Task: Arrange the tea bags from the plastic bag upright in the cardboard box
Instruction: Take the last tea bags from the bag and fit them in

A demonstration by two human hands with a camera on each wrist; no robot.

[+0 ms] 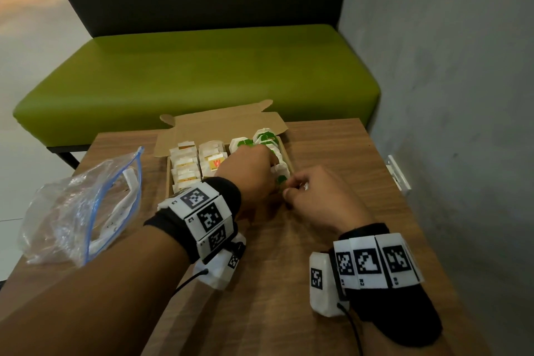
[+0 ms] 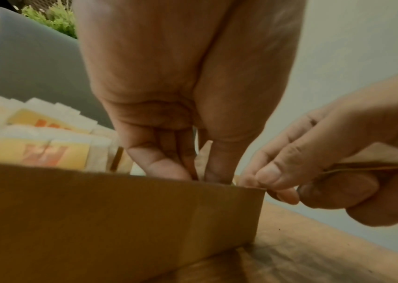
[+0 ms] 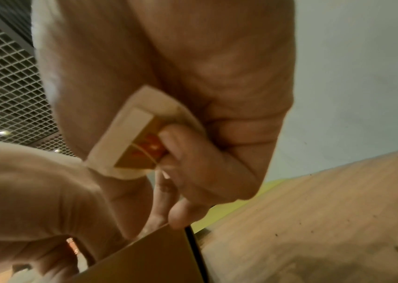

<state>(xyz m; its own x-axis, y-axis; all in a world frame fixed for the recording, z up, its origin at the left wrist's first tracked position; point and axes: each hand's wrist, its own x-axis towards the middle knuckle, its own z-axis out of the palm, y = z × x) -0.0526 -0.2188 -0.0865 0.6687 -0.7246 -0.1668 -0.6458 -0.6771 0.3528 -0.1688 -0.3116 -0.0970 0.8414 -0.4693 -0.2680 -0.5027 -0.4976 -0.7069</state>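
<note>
Tea bags [image 1: 185, 165] stand packed in rows inside the cardboard box [image 1: 219, 127], which sits on the table [image 1: 332, 153] at about 12 o'clock from the person; yellow-labelled ones fill the left rows and green-labelled ones [image 1: 267, 139] run down the right row. The plastic bag [image 1: 78, 205] lies at roughly 9 o'clock and looks nearly used up, though a few pale packets may still be inside. The left hand [image 1: 248, 176] reaches into the near right corner of the box with fingers [image 2: 159, 164] pressed close together and pointing down, seemingly pushing between the green bags; whether they pinch one I cannot tell. The right hand [image 1: 312, 193] is curled at the box's near right corner, its fingertips [image 2: 265, 178] touching the wall edge, and the right wrist view shows it clamping a yellow-labelled tea bag [image 3: 132, 141] against the palm. My judgement is that the work is close to done. The risk is crowding: forcing another bag into the tight row could tip neighbours over or crumple them, and a loose hold might drop the palmed bag flat. Pressing on the thin wall could also shift the box.
</note>
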